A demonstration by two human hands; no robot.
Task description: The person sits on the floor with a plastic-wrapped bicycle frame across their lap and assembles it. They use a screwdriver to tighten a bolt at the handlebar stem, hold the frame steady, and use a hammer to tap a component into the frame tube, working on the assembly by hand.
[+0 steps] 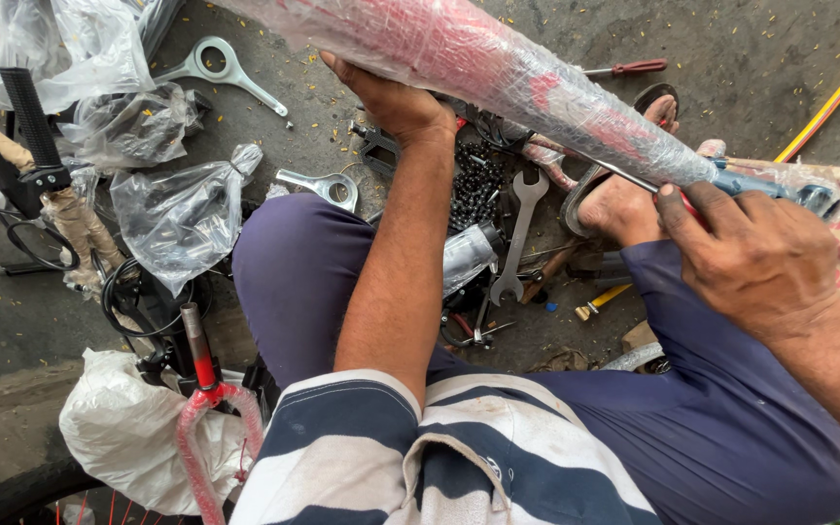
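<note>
Our striped shirt (439,457) sat nearest; our left hand (391,97) gripped the plastic-wrapped red frame tube (498,63); our right hand (751,253) clasped its blue-handled tool (770,185); wrapping remained mostly on.

Soft, even daylight falls on my work; shadows are faint, the plastic wrap (498,68) glints, and the frame's edges bend.
</note>
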